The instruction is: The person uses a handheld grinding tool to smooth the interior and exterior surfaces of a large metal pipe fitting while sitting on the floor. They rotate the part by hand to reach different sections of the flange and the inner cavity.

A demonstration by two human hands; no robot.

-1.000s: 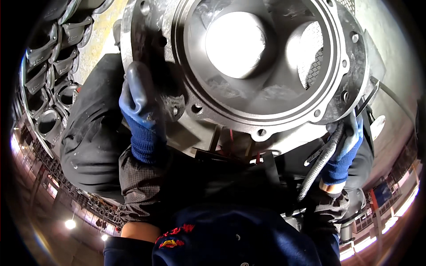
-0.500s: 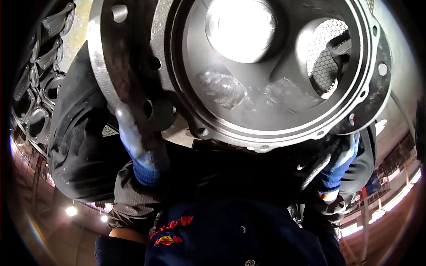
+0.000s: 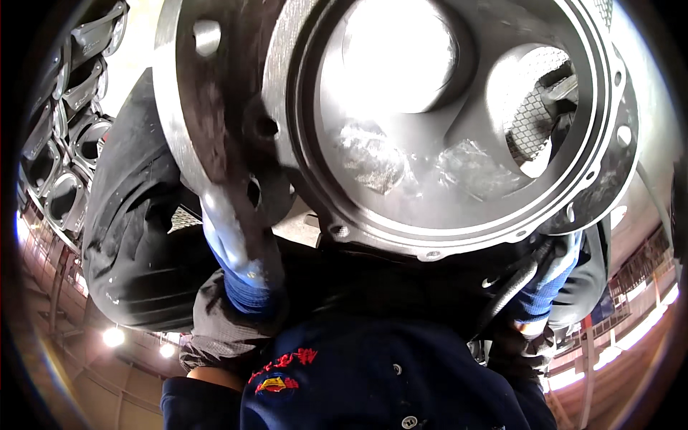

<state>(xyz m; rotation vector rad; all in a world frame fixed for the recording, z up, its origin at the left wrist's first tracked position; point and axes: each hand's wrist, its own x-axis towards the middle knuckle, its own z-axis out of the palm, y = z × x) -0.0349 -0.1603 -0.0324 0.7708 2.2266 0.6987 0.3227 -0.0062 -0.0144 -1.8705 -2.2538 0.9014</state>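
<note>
A large grey metal housing [image 3: 430,172] fills the upper middle, its round machined mouth toward me. Through it show two round openings, one glaring white, and small bolt holes dot the rim. My left hand [image 3: 235,247], in a blue glove with a pale coating, is closed on the lower end of the thick left flange [image 3: 175,93]; its fingertips are hidden. At the lower right, my right hand [image 3: 555,269], gloved alike, grips under the dark right flange [image 3: 605,190], fingers partly covered. A grey hose-like strip [image 3: 505,290] runs beside my right hand.
Several dark ring-shaped castings [image 3: 68,193] are stacked at the far left. My bent left leg [image 3: 129,236] is beside the housing. Wire mesh [image 3: 530,118] shows through the housing's right opening. A thin cable [image 3: 656,190] curves along the right.
The housing has shifted slightly right and toward me in the picture. My left hand has moved with it; my right hand has barely moved. Both keep their hold.
</note>
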